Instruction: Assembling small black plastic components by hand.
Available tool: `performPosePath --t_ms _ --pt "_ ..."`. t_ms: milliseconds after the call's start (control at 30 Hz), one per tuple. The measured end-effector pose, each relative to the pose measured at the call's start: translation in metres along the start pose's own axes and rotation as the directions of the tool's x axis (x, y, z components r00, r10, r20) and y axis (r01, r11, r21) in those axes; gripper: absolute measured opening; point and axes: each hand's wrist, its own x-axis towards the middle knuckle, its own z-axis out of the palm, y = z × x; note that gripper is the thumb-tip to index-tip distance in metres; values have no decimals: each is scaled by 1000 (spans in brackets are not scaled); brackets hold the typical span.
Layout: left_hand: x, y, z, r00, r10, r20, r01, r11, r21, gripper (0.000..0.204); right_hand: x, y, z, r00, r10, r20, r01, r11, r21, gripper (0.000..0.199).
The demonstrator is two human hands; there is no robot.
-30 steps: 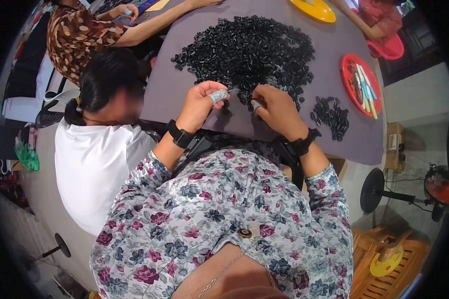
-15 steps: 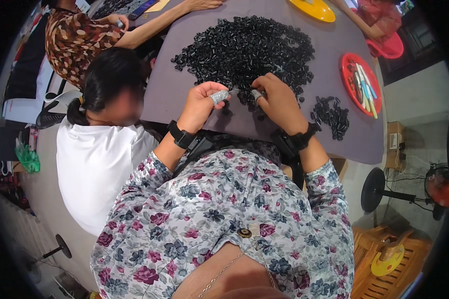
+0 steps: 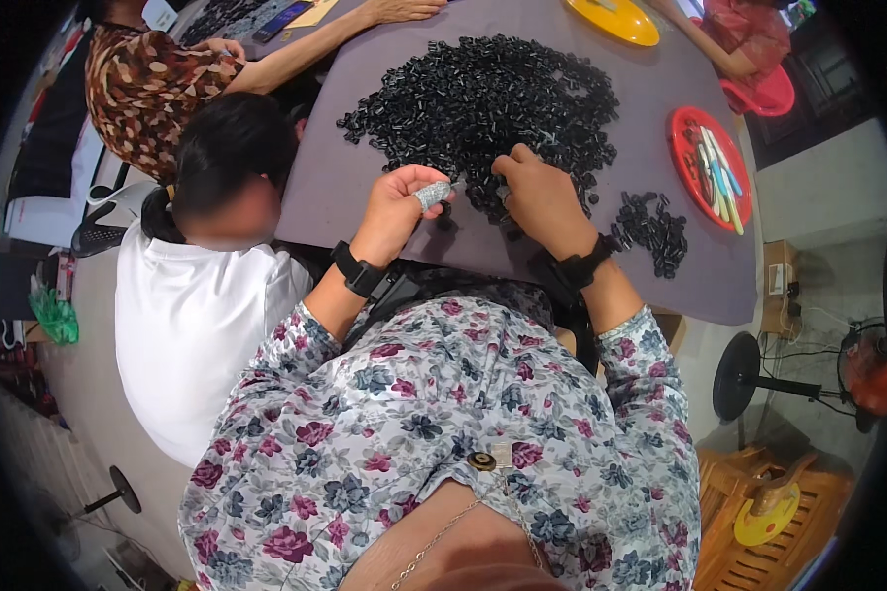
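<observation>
our left hand pinched a small silvery piece; our right hand curled into the black parts pile, grip unclear. best picked singly.

Small silvery piece, left fingertips

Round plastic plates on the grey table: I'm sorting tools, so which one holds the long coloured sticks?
The red round plate at the table's right edge; the yellow round plate at the far edge holds none visible.
</observation>
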Motion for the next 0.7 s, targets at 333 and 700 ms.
performPosePath --t_ms 333,700 --pt "1 -2 0 1000 6 -8 -6 1000 6 10 -5 4 1 997 -68 -27 70 996 48 13" --pt "2 -4 -1 1000 18 -7 -18 1000 12 10 -5 4 -20 996 94 -14 -80 906 417 14"
